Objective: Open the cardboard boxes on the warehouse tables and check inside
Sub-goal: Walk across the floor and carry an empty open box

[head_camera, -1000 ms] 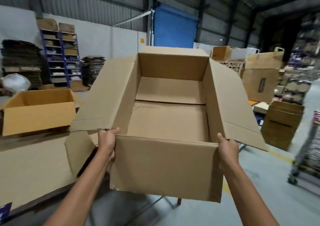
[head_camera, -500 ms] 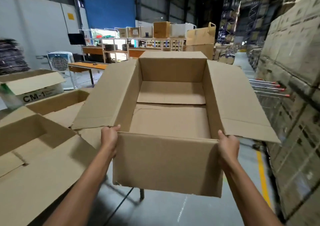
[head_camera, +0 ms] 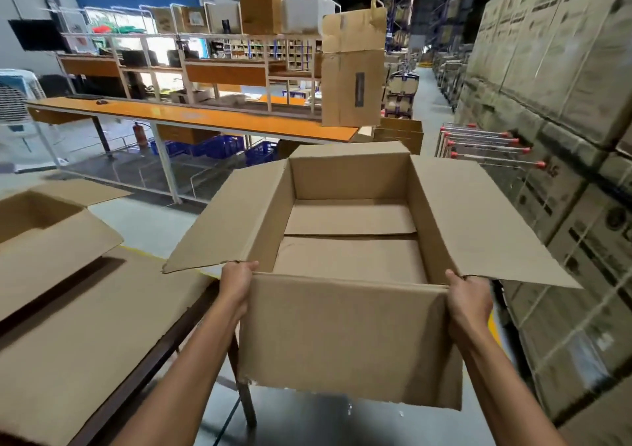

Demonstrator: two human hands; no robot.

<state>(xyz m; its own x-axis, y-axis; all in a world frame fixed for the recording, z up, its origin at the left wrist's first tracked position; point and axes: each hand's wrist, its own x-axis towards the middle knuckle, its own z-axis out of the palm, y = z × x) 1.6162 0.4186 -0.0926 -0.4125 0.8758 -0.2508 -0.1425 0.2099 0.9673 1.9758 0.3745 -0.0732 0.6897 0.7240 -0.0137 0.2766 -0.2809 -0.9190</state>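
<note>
dockrat: Compared to half a second back, the whole view had swung right. The cardboard box (head_camera: 345, 336) stayed in both hands, the "CM-1" carton had dropped out of frame, and the orange bench (head_camera: 205, 118) filled the background.

pallet_pete: So where was the box sitting?

dockrat: It wasn't. It was held in the air just off the right edge of the table (head_camera: 85, 343), over bare floor. The left hand (head_camera: 236, 284) was wrapped round the near left top corner and the right hand (head_camera: 468, 298) round the near right one. Most of the fingers were hidden behind cardboard.

pallet_pete: Counts?

dockrat: One held box, two side flaps splayed wide, two bottom flaps showing inside. One more open box (head_camera: 44, 240) sat on the table, cut off by the left edge. The trolley handles (head_camera: 489, 144) beside the stacked cartons (head_camera: 564, 69) numbered four, I think, but it was too blurry to swear. An open aisle ran between the bench and the cartons.
</note>
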